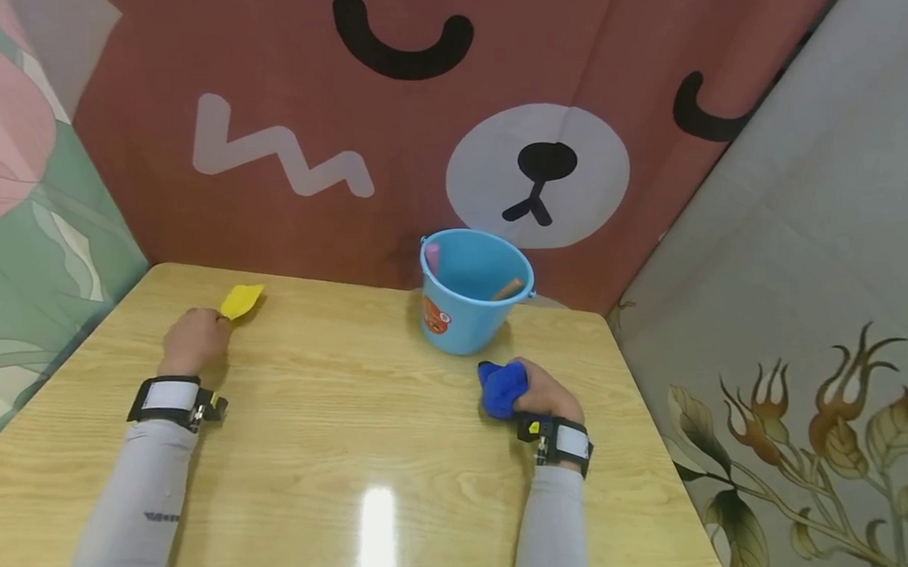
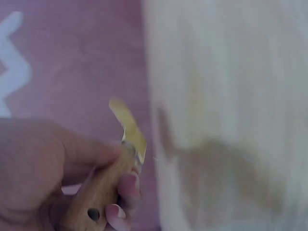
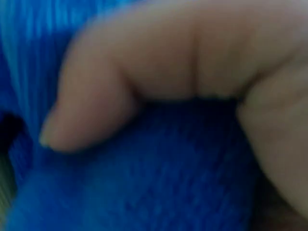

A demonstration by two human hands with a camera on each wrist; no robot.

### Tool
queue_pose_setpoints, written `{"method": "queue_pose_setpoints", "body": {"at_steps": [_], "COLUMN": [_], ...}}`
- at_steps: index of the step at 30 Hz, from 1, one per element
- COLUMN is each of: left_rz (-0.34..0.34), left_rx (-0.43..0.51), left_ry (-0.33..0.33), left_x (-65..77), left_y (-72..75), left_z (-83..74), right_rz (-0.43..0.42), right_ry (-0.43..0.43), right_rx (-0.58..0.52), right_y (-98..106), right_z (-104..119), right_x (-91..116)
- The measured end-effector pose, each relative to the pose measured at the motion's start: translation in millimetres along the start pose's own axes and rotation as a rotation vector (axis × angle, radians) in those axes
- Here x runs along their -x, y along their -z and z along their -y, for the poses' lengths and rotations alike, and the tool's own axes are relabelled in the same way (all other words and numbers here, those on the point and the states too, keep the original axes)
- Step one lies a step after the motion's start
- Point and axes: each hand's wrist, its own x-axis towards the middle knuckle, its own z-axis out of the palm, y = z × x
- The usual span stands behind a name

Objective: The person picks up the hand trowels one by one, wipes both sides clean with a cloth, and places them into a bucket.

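Observation:
My left hand (image 1: 195,341) grips the wooden handle (image 2: 98,195) of a small trowel at the table's far left. The trowel's yellow blade (image 1: 242,300) points away from the hand, toward the back edge. In the left wrist view the thumb lies along the handle, and fingertips curl round its other side. On the right, my right hand (image 1: 549,390) holds a bunched, fluffy blue cloth (image 1: 503,388) low over the table in front of the bucket. Fingers bend over the fabric (image 3: 159,178) in the right wrist view, which is filled by blue pile and ribbing.
A light blue bucket (image 1: 463,323) stands near the back edge of the wooden table (image 1: 317,455). Inside it show a pink piece (image 1: 432,257) and a brown stick-like piece (image 1: 508,289). A bear-print curtain (image 1: 281,64) hangs behind, with a floral curtain (image 1: 785,305) at the right.

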Motion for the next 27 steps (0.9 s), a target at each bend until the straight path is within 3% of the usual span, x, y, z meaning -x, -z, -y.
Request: {"method": "queue_pose_setpoints", "body": {"at_steps": [6, 11, 14, 17, 21, 27], "left_rz": [-0.019, -0.049, -0.018, 0.062, 0.140, 0.177], "left_rx": [0.132, 0.176, 0.178, 0.181, 0.174, 0.140], "left_ry": [-0.089, -0.194, -0.288, -0.373, -0.449, -0.568], "left_x": [10.5, 12.4, 12.5, 14.2, 16.7, 23.4], "left_y": [7.2, -4.6, -17.1, -25.8, -31.5, -31.0], "left_z": [-33.9, -53.0, -56.9, -65.3, -84.1, -121.5], "right_rz": [0.013, -0.023, -0.031, -0.041, -0.050, -0.092], "right_ry": [0.009, 0.018, 0.010, 0.004, 0.155, 0.380], "right_rx": [-0.046, -0.024, -0.006, 0.004, -0.032, -0.136], "right_y": [-7, -15, -20, -21, -19, -19], "right_z": [6, 15, 18, 17, 17, 35], "right_x": [-5, -8, -10, -12, -18, -21]}}
